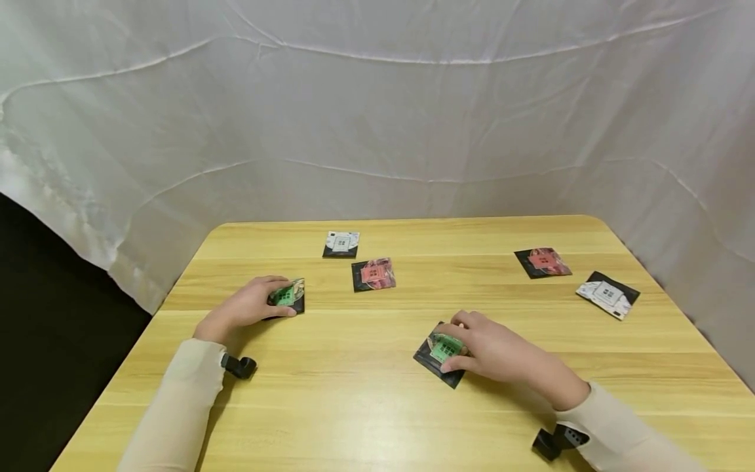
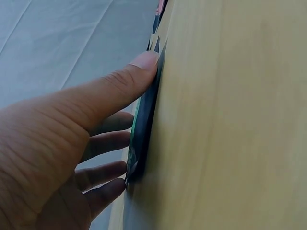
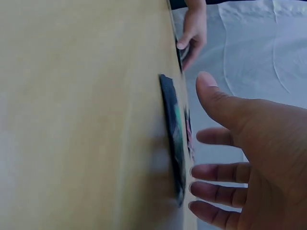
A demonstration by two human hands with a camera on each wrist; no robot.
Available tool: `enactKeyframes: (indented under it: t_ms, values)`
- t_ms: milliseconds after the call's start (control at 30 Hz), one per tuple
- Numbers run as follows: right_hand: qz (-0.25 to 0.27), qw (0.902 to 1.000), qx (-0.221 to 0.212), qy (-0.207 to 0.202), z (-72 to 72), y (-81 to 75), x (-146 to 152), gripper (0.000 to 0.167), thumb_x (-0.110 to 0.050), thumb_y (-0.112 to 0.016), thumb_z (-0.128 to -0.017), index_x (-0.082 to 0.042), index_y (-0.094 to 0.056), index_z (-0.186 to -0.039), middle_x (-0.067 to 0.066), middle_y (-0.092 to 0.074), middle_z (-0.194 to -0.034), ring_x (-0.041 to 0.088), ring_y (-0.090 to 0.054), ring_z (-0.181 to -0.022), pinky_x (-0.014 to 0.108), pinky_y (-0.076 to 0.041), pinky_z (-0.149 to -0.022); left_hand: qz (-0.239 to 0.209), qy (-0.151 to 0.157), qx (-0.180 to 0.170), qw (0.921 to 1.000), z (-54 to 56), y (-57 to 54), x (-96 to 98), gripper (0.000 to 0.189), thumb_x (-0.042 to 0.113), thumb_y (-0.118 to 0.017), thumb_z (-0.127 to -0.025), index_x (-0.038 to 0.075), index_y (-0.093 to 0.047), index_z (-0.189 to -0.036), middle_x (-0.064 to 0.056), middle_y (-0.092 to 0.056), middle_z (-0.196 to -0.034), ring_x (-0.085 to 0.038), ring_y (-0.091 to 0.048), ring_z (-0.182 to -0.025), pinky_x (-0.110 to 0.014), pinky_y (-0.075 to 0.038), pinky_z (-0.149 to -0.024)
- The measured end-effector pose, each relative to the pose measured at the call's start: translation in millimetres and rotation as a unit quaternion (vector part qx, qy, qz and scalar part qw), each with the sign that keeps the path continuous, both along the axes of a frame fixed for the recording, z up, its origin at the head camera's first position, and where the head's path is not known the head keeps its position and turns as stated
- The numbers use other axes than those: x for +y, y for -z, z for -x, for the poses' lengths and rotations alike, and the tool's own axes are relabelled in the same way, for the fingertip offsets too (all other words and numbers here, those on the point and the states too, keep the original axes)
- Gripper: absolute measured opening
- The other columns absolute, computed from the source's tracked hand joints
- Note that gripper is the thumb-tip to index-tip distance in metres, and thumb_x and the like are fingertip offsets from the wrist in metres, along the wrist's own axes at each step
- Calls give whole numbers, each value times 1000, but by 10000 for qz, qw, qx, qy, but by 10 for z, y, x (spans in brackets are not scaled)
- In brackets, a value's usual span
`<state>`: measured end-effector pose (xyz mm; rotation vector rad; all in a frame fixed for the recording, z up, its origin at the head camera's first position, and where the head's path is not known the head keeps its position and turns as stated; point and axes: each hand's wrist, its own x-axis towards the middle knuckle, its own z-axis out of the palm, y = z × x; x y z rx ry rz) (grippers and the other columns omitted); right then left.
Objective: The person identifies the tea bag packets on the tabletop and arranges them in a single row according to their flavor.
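Observation:
On the left of the table, my left hand (image 1: 252,304) touches a small flat packet with a green label (image 1: 285,296). Its thumb lies along the near edge and its loosely bent fingers reach the far side, partly covering the packet. In the left wrist view, the thumb tip and fingertips meet this dark packet (image 2: 145,122). Near the middle front, my right hand (image 1: 492,347) is over a second green-labelled packet (image 1: 444,349), which lies turned at an angle. The right wrist view shows spread fingers (image 3: 218,187) beside that packet (image 3: 173,129), with a gap between.
Behind my left hand lie a red-labelled packet (image 1: 374,274) and a white-labelled packet (image 1: 341,244). At the right are another red-labelled packet (image 1: 542,262) and white-labelled packet (image 1: 608,295). A pale cloth (image 1: 413,131) hangs behind the wooden table (image 1: 330,406).

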<state>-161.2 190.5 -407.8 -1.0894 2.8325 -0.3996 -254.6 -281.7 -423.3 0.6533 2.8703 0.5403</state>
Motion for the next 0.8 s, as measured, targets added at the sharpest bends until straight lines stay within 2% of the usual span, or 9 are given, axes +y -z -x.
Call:
enactKeyframes:
  t_ms: [100, 233, 500, 800]
  values:
    - [-179, 9998, 23, 40, -15, 40, -24, 72, -64, -58, -87, -16, -55, -140, 4, -53, -116, 12, -46, -86, 31, -44, -71, 17, 109, 85, 9999, 1, -5, 19, 82, 53, -69, -87, -2, -47, -143, -25, -42, -144, -47, -36, -133, -59, -30, -106]
    - [-316, 9994, 146, -3, -30, 72, -38, 77, -64, -61, -84, -14, -53, -142, 6, -52, -118, 15, -48, -92, 35, -45, -75, 12, 211, 114, 9997, -13, 2, 44, 83, 53, -71, -85, -1, -48, -143, -25, -42, -145, -47, -36, -132, -60, -31, -105]
    - [-218, 9996, 80, -140, -45, 59, -17, 69, -51, -69, -86, -12, -54, -140, 11, -52, -131, 28, -51, -115, 46, -47, -91, -3, 321, 185, 9993, -31, 48, 97, 85, 56, -73, -81, 0, -50, -142, -23, -44, -143, -45, -39, -130, -58, -35, -103]
    - [-229, 9987, -362, -282, -32, 38, -2, 59, -36, -67, -93, -13, -50, -145, 19, -43, -147, 38, -45, -130, 50, -41, -101, 23, 473, 189, 9987, -52, 48, 181, 86, 57, -73, -80, 2, -51, -142, -19, -47, -142, -41, -41, -130, -55, -35, -103]
